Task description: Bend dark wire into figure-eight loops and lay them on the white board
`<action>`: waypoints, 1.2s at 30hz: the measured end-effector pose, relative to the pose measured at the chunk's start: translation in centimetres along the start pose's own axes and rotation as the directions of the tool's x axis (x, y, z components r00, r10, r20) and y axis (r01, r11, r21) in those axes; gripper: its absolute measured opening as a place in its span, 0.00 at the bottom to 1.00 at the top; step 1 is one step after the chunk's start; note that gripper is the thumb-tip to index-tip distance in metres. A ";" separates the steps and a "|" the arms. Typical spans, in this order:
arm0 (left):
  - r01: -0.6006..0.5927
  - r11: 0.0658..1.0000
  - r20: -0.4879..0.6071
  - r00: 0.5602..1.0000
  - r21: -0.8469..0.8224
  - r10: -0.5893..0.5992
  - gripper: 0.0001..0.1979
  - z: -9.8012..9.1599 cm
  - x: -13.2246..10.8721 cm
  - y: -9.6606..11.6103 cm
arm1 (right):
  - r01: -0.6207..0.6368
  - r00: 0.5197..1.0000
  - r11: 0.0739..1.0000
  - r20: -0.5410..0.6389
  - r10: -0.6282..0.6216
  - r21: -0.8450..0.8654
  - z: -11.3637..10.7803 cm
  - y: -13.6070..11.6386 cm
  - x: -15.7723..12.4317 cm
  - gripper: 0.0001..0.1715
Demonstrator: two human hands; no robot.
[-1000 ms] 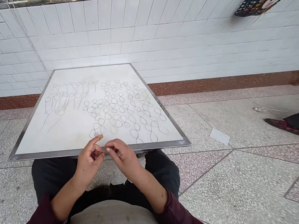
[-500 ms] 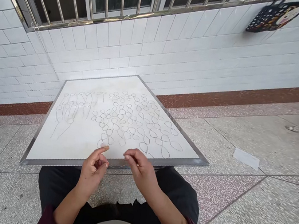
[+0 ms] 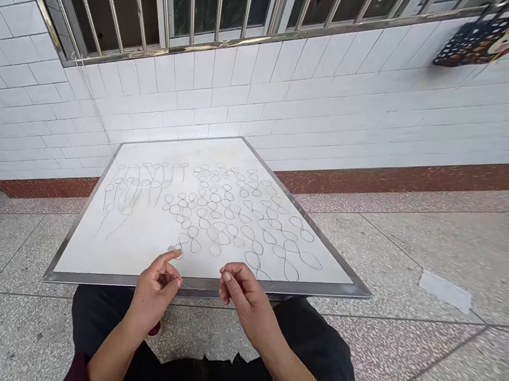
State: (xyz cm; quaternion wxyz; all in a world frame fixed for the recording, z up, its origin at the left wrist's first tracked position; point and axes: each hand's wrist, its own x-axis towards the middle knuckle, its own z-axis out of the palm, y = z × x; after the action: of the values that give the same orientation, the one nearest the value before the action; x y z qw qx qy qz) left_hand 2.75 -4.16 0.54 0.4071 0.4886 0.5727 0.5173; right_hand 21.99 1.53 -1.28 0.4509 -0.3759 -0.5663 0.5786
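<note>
A white board with a metal frame [image 3: 298, 289] rests across my dark trousers [image 3: 321, 355]. Many thin dark wire loops [image 3: 226, 224] lie on it in figure-eight chains, and a group of longer-stemmed loops [image 3: 132, 190] lies to their left. My left hand [image 3: 154, 293] hovers at the board's front edge, its forefinger tip by the nearest loop. My right hand [image 3: 243, 298] sits just right of it, fingertips pinched together over the frame. Whether either hand holds a fine wire is too small to tell.
White tiled wall with a barred window [image 3: 213, 4] stands behind the board, above a dark red skirting [image 3: 405, 185]. Speckled terrazzo floor surrounds me, with a white paper scrap [image 3: 445, 291] on it. A patterned bag [image 3: 492, 40] shows at top right.
My hands have drawn apart, the right one moving rightward. The whole view has tilted up, so the board sits lower in the picture. The other person's foot has left the view.
</note>
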 end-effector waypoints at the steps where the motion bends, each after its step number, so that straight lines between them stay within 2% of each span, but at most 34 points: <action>1: -0.001 1.000 0.004 1.000 0.000 0.001 0.22 -0.2 0.0 0.1 | 0.000 1.000 1.000 0.001 0.000 0.002 0.0 0.0 0.0 0.19; 4: -0.019 0.999 -0.034 0.999 -0.033 0.018 0.22 -0.7 0.2 0.3 | 0.011 1.000 1.000 -0.014 -0.011 0.024 0.3 0.3 -0.1 0.19; 7: -0.019 0.990 -0.061 0.998 -0.139 0.010 0.25 -1.0 0.4 0.3 | 0.005 0.999 0.999 -0.032 -0.004 0.048 0.6 0.5 -0.2 0.18; 11: 0.103 0.909 -0.011 0.993 -0.404 -0.118 0.29 -0.5 0.4 -0.3 | -0.024 0.998 0.994 -0.056 0.030 0.108 0.8 0.7 -0.3 0.17; 13: 0.143 0.864 0.003 0.987 -0.483 -0.161 0.28 0.1 0.3 -0.6 | -0.030 0.997 0.991 -0.061 0.038 0.133 0.9 1.0 -0.3 0.17; 16: 0.139 0.847 -0.036 0.982 -0.512 -0.183 0.25 1.1 0.2 -0.9 | -0.036 0.997 0.986 -0.063 0.047 0.162 1.0 1.3 -0.3 0.16; 20: 0.071 0.867 -0.146 0.976 -0.493 -0.163 0.24 1.6 0.2 -0.9 | -0.049 0.997 0.980 -0.043 0.059 0.194 1.3 1.8 -0.5 0.15; 23: 0.040 0.882 -0.192 0.971 -0.470 -0.146 0.23 1.3 0.2 -0.8 | -0.018 1.000 0.992 0.006 0.017 0.128 1.5 2.4 -0.9 0.15; 26: 0.040 0.888 -0.202 0.968 -0.458 -0.148 0.23 1.0 0.2 -0.6 | 0.148 0.988 0.980 0.057 -0.142 -0.133 1.4 2.9 -1.2 0.10; 28: 0.053 0.885 -0.196 0.967 -0.463 -0.160 0.24 0.8 0.2 -0.4 | 0.337 0.942 0.878 0.127 -0.312 -0.340 1.2 3.1 -1.3 0.07; 31: 0.065 0.872 -0.189 0.966 -0.485 -0.178 0.26 0.7 0.2 -0.2 | 0.567 0.819 0.639 0.268 -0.508 -0.520 1.1 3.1 -1.3 0.06; 34: 0.057 0.867 -0.192 0.966 -0.494 -0.172 0.25 0.6 0.2 -0.4 | 0.676 0.720 0.451 0.394 -0.571 -0.582 1.2 2.7 -1.3 0.06; 36: 0.048 0.870 -0.198 0.966 -0.491 -0.165 0.25 0.6 0.3 -0.5 | 0.717 0.678 0.380 0.459 -0.574 -0.584 1.3 2.6 -1.4 0.07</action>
State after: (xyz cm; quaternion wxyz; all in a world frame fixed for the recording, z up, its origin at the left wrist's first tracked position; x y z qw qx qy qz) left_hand 3.23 -3.78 -0.04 0.4738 0.2748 0.4958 0.6740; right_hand 20.97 -0.05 -3.84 0.3984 -0.2156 -0.8846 0.1111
